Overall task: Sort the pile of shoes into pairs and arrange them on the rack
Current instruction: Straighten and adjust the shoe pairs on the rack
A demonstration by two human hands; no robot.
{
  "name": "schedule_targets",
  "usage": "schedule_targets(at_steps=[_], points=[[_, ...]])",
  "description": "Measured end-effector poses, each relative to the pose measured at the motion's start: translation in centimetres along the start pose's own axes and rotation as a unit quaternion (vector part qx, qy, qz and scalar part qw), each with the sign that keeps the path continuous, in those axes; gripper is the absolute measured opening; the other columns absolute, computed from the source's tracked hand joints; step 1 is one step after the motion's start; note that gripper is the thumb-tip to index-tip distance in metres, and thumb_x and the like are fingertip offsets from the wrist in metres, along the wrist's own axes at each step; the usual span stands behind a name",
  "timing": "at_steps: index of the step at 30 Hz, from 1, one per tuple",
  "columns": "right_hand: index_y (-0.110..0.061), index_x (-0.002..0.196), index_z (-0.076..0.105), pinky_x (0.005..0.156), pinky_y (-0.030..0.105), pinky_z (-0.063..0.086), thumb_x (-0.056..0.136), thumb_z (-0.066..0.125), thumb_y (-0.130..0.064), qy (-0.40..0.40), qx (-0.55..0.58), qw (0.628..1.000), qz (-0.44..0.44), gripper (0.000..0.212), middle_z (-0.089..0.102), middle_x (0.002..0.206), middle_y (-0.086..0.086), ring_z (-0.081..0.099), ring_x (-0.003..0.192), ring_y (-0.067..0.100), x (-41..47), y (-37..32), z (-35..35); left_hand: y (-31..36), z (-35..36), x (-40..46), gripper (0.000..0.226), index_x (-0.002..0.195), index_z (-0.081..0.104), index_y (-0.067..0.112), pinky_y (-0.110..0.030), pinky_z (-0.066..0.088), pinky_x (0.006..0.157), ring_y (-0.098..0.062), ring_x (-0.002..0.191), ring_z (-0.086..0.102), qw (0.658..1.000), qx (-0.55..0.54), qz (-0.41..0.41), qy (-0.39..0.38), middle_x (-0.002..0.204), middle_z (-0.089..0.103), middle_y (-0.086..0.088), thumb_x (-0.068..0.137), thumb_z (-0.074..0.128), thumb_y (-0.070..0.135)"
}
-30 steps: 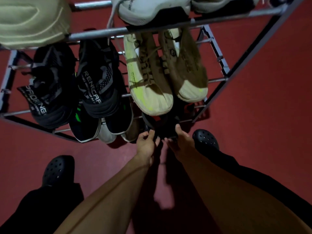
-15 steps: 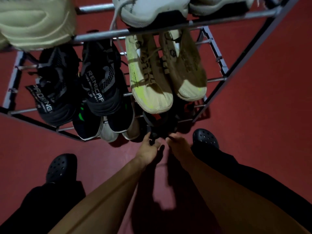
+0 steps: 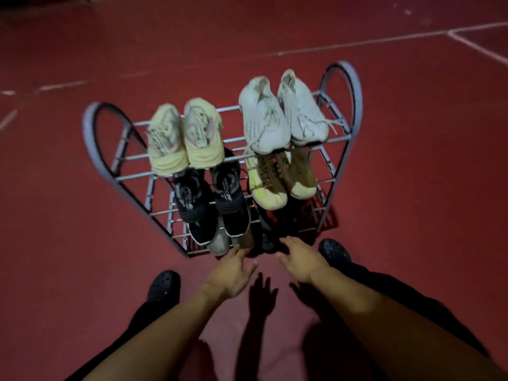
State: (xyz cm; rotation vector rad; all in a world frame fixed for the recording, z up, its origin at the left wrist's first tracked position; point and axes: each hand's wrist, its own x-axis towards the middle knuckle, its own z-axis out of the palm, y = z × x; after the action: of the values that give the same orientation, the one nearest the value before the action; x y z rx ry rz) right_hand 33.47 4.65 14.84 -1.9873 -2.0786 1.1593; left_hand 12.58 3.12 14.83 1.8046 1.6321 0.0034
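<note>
A grey metal shoe rack (image 3: 90,138) stands on the red floor, holding paired shoes. On top sit a cream pair (image 3: 184,138) and a white pair (image 3: 283,116). Below are a black pair (image 3: 211,199) and a tan-and-yellow pair (image 3: 280,180). On the lowest tier lie dark shoes (image 3: 275,224) and a grey pair (image 3: 220,243), mostly hidden. My left hand (image 3: 233,273) and my right hand (image 3: 299,259) hover just in front of the bottom tier, fingers spread, holding nothing.
My feet in black perforated clogs rest on the floor, the left clog (image 3: 163,285) and the right clog (image 3: 334,251), either side of my arms. White painted lines (image 3: 357,44) cross the red floor behind the rack.
Both hands have let go of the dark shoe on the bottom tier and pulled back, opening. My head has risen and moved back, so the whole rack now shows.
</note>
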Motion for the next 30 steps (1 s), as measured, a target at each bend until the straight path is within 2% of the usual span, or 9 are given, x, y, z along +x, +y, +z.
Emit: schedule_targets(at_steps=[7, 10, 15, 22, 26, 30], points=[[-0.022, 0.151, 0.032, 0.108, 0.04, 0.041, 0.099, 0.045, -0.047, 0.111, -0.067, 0.989, -0.069, 0.058, 0.035, 0.156, 0.003, 0.043, 0.137, 0.028, -7.4, -8.6, -7.2, 2.6, -9.1, -9.4, 0.056, 0.146, 0.048, 0.017, -0.04, 0.038, 0.113, -0.026, 0.138, 0.045, 0.99, 0.049, 0.015, 0.129, 0.152, 0.046, -0.007, 0.103, 0.041, 0.052], [-0.022, 0.147, 0.038, 0.105, 0.039, 0.042, 0.098, 0.046, -0.046, 0.146, -0.068, 0.982, -0.095, 0.056, 0.041, 0.152, 0.004, 0.047, 0.133, 0.028, -10.4, -11.2, -9.3, 3.6, -12.0, -12.9, 0.057, 0.148, 0.046, 0.019, -0.038, 0.039, 0.114, -0.024, 0.138, 0.047, 0.984, 0.041, 0.014, 0.171, 0.152, 0.047, -0.004, 0.102, 0.043, 0.052], [-0.022, 0.148, 0.038, 0.107, 0.042, 0.042, 0.097, 0.047, -0.047, 0.162, -0.071, 0.977, -0.116, 0.057, 0.042, 0.152, 0.005, 0.047, 0.134, 0.028, -14.9, -14.1, -12.2, 5.6, -15.3, -17.8, 0.058, 0.149, 0.045, 0.02, -0.035, 0.04, 0.111, -0.023, 0.135, 0.049, 0.973, 0.025, 0.028, 0.228, 0.15, 0.048, -0.004, 0.102, 0.043, 0.053], [-0.022, 0.142, 0.045, 0.104, 0.041, 0.046, 0.095, 0.05, -0.044, 0.198, -0.051, 0.968, -0.145, 0.052, 0.052, 0.144, 0.004, 0.054, 0.127, 0.026, -19.5, -17.1, -15.9, 9.4, -18.0, -22.1, 0.057, 0.15, 0.044, 0.021, -0.038, 0.041, 0.111, -0.023, 0.135, 0.049, 0.962, 0.023, 0.054, 0.268, 0.152, 0.046, -0.003, 0.102, 0.042, 0.053], [-0.022, 0.145, 0.043, 0.105, 0.041, 0.044, 0.097, 0.047, -0.046, 0.222, -0.012, 0.965, -0.14, 0.054, 0.05, 0.147, 0.004, 0.051, 0.13, 0.025, -19.7, -17.1, -17.5, 11.1, -18.8, -21.3, 0.05, 0.143, 0.05, 0.024, -0.039, 0.044, 0.108, -0.02, 0.13, 0.052, 0.955, -0.005, 0.078, 0.285, 0.144, 0.054, 0.0, 0.101, 0.045, 0.051], [-0.021, 0.143, 0.045, 0.104, 0.04, 0.045, 0.097, 0.05, -0.044, 0.211, 0.006, 0.969, -0.13, 0.052, 0.051, 0.144, 0.003, 0.053, 0.128, 0.024, -17.3, -16.0, -17.9, 11.0, -17.9, -18.8, 0.055, 0.148, 0.046, 0.024, -0.037, 0.043, 0.108, -0.02, 0.133, 0.051, 0.962, -0.01, 0.07, 0.264, 0.149, 0.05, 0.0, 0.101, 0.043, 0.053]])
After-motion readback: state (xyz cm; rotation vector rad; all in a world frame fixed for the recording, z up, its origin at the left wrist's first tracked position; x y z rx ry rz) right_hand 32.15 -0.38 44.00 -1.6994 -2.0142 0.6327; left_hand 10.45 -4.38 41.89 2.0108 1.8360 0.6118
